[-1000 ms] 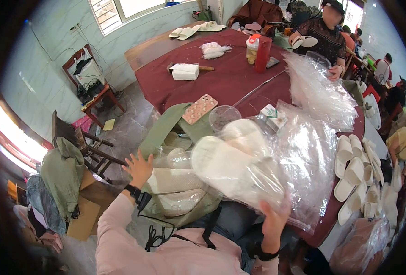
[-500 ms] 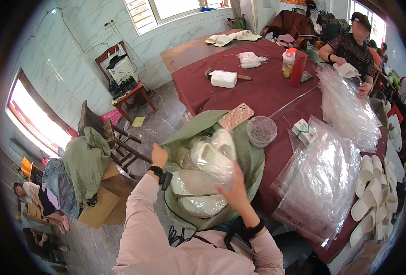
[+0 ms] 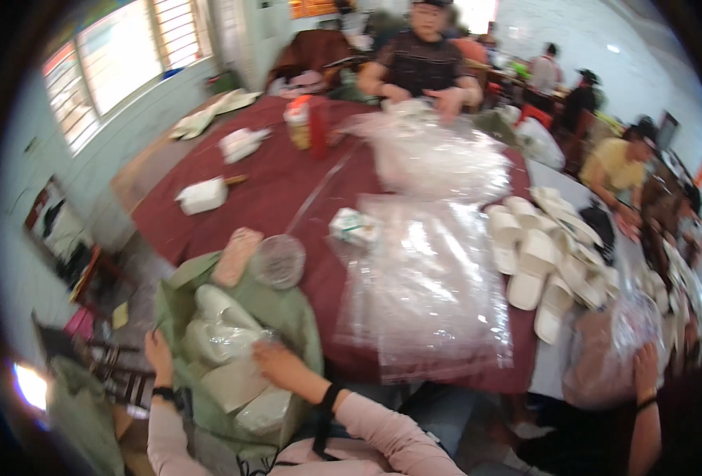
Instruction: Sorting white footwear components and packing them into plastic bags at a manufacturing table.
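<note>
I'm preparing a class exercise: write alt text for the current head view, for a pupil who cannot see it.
The right hand is at bagged white slippers inside a green sack, the left hand at the sack's edge. Clear plastic bags lie on a dark red tablecloth, with loose pale slippers farther right and another person on the far side.

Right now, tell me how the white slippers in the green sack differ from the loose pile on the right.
The sack's slippers have clear plastic over them; the loose slippers are bare. The former sit down inside the green sack, while the loose ones lie overlapping beside the flat plastic bags. Both groups are whitish slippers.
</note>
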Motion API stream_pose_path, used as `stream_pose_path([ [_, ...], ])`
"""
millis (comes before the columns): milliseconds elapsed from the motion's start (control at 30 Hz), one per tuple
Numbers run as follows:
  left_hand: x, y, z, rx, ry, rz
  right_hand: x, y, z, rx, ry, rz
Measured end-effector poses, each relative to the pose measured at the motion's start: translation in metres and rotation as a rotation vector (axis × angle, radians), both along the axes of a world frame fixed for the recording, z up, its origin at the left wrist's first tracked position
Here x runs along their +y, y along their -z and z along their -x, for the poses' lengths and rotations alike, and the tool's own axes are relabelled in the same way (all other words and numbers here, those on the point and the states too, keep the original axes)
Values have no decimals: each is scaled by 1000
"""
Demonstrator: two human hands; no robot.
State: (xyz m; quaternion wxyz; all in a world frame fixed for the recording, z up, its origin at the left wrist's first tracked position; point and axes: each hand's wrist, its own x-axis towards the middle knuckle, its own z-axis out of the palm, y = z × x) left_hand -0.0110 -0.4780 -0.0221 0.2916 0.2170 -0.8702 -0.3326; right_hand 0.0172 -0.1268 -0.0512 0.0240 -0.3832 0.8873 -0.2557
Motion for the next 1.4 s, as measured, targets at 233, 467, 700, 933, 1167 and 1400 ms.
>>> stream_pose_path([
  [233,130,-54,8,-97,259,660,96,-126,-36,286,510,222],
  [467,336,-110,-14,167,1148,478,227,-88,-44,109,1367,-276],
  [700,483,-80,-15,28,1601,493,270,-58,-62,18,1143,-105],
  [933,491,-28,-2,-133,1329,468,370,-102,-108,355,1605,343],
  [1167,482,-10,8,-43,1395,135,493,-56,-107,-236,2076,-293],
  [1400,476,3,12,48,1393,-142,502,-65,-119,-212,2055,-251],
])
